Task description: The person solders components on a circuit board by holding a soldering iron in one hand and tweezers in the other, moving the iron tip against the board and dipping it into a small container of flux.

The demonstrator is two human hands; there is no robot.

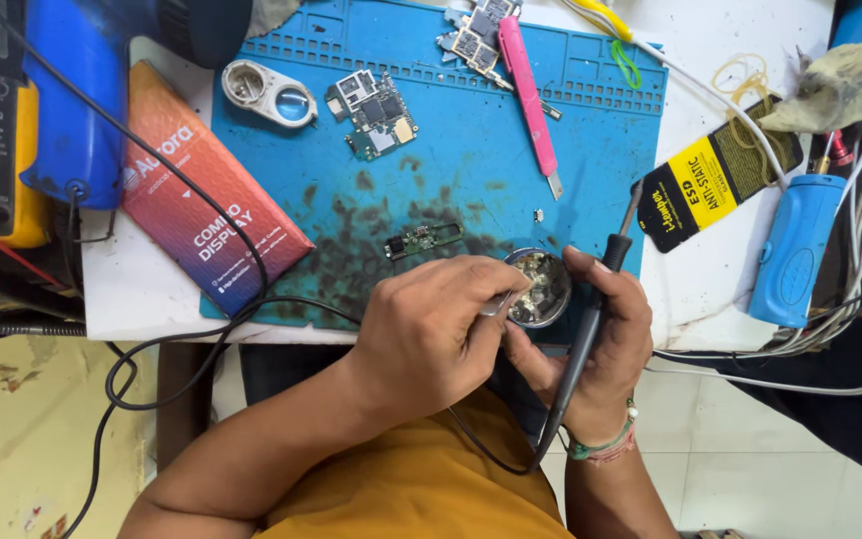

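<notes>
the left hand [429, 329] is curled nearly closed, its thumb and fingers pinching a pair of slim silver metal tweezers [499, 302] whose tips reach into a small round metal tin of flux paste [541, 287]. the right hand [591, 349] is wrapped shut around a black pencil-shaped soldering iron [591, 319], held upright with its thin tip pointing away from the body and its black cord trailing down past the wrist; the thumb rests at the tin's right rim. the tin sits at the near edge of a blue silicone repair mat [471, 150], between the two hands, on a dark, scorched patch.

just beyond the left hand lies a small narrow green circuit board [423, 240], apart from the fingers. farther up the mat rests a larger green phone mainboard with metal shields [376, 113], with a white oval magnifier loupe [269, 94] to its left and a pink-handled craft knife [531, 100] to its right, lying lengthwise. a red and orange flat cardboard box [207, 205] overlaps the mat's left edge, crossed by a black cable. to the right of the mat lie a black and yellow flat packet [710, 185] and a blue plastic handled tool [795, 250], well apart from the right hand.
</notes>
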